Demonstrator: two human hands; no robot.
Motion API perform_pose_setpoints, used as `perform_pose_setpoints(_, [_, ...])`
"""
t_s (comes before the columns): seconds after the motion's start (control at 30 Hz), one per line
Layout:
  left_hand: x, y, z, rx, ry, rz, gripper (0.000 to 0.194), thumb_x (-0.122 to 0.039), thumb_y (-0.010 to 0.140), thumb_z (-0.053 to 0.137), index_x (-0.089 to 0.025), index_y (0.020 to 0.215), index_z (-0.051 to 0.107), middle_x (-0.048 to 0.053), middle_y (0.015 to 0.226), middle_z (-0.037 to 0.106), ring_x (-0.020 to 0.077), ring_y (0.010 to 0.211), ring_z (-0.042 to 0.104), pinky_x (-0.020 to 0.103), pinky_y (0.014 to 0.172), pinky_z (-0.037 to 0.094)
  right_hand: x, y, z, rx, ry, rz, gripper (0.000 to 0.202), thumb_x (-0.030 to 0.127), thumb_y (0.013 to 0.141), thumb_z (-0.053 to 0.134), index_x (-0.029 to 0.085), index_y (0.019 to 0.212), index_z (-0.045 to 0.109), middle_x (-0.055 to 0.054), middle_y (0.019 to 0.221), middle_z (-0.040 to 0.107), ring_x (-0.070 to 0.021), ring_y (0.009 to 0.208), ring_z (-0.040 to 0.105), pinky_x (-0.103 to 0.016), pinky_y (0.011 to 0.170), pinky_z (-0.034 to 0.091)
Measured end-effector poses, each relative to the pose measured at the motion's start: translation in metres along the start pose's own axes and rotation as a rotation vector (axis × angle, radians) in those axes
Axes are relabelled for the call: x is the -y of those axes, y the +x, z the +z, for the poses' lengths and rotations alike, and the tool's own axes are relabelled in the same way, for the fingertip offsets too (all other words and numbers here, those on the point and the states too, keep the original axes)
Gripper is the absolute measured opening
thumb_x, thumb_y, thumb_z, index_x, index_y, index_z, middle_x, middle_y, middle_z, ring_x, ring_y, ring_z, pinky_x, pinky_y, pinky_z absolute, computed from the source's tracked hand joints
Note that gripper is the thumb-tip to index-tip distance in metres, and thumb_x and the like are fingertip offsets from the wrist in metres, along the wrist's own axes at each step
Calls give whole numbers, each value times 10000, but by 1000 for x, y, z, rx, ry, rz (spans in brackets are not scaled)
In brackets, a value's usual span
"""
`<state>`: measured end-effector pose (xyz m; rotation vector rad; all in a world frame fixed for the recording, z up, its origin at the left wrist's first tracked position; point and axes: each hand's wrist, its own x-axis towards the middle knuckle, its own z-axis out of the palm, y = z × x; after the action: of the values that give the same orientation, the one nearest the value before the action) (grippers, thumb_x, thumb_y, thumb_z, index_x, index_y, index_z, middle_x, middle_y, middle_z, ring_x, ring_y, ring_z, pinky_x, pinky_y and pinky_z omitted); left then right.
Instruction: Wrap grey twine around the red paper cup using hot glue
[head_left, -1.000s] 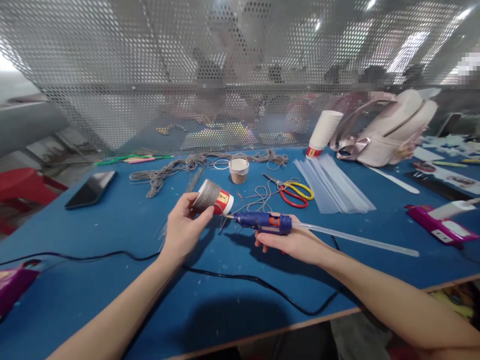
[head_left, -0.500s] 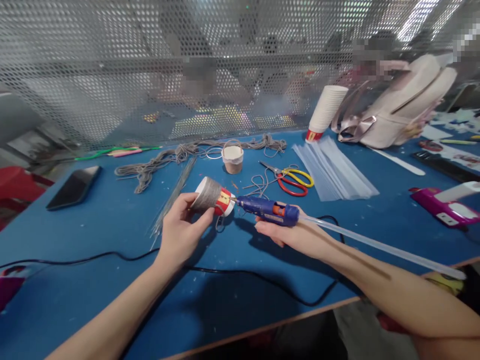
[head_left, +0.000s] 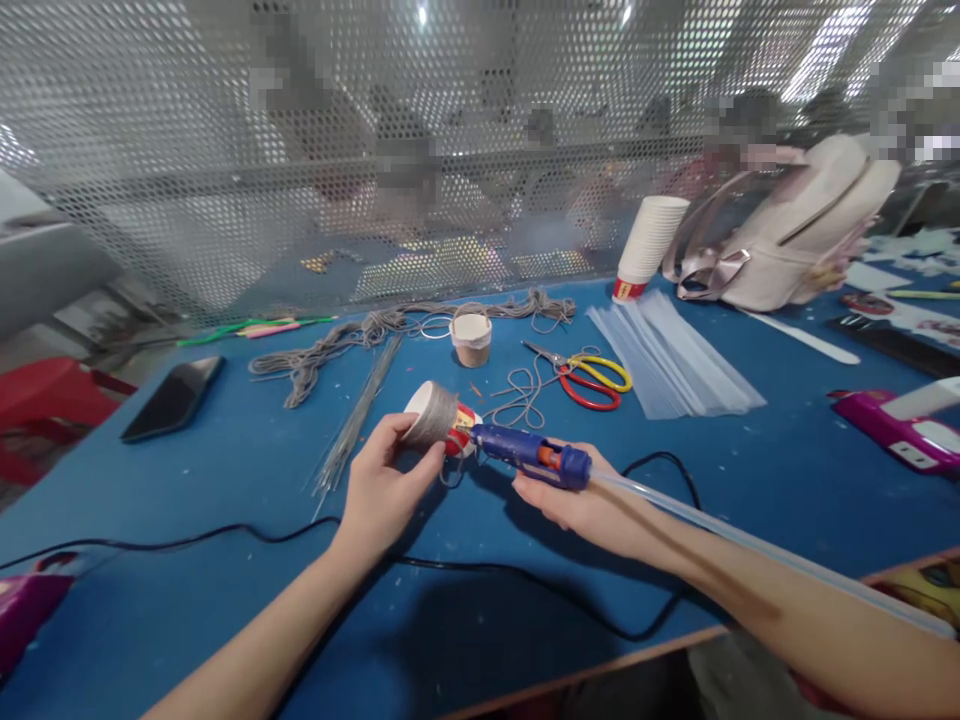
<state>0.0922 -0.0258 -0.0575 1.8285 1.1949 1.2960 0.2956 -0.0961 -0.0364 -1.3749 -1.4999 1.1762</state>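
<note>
Head-camera view over a blue worktable [head_left: 225, 600]: your left hand [head_left: 386, 490] curls its fingers around a paper cup [head_left: 439, 418] partly wrapped in grey cord, holding it on its side just above the tabletop, its open end toward the left. Your right hand [head_left: 581, 500] is closed around a blue hot-glue gun [head_left: 529, 452], whose nozzle touches the cup's red-printed end; a clear glue stick [head_left: 750, 548] juts from the gun's back along your forearm. A black power cable [head_left: 225, 535] runs across the table beneath both arms. Beyond the cup lie yellow-and-red scissors [head_left: 592, 380], loose grey cord [head_left: 330, 345], a small cord-wrapped cup [head_left: 471, 340], a fan of spare glue sticks [head_left: 675, 355] and a stack of paper cups [head_left: 645, 248]. A black phone [head_left: 172, 397] rests at far left, well apart from your hands.
</note>
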Motion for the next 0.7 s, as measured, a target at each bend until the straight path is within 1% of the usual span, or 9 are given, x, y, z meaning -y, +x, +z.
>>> perform_pose_setpoints(0.27, [-3, -2, 0, -17, 10, -1, 190, -282, 707, 651, -195, 869, 603, -12, 793, 615, 144, 723, 583, 265, 696, 475, 5, -1, 3, -12, -20, -32, 157, 272, 766, 572, 192, 669, 477, 69, 506, 438, -77, 473, 391, -211, 478, 337])
perform_pose_setpoints(0.4, [-3, -2, 1, -28, 43, 16, 176, -282, 712, 639, -198, 863, 605, -16, 780, 610, 141, 708, 574, 267, 696, 470, 5, -1, 5, -24, -126, -92, 190, 282, 758, 559, 185, 626, 462, 48, 547, 457, -78, 504, 378, -216, 486, 315])
perform_pose_setpoints(0.57, [-4, -3, 1, -16, 80, 27, 170, -283, 720, 629, -198, 866, 611, -13, 781, 622, 147, 712, 585, 272, 701, 476, 2, -1, 5, -65, -195, -148, 180, 291, 773, 545, 180, 647, 481, 29, 587, 493, -86, 527, 395, -222, 512, 327])
perform_pose_setpoints(0.7, [-3, -3, 1, -15, 100, 49, 168, -280, 728, 629, -201, 875, 610, -16, 776, 619, 143, 706, 579, 270, 698, 473, -1, 0, 7, -56, -243, -171, 183, 278, 776, 543, 185, 638, 466, 35, 574, 475, -84, 516, 379, -225, 515, 320])
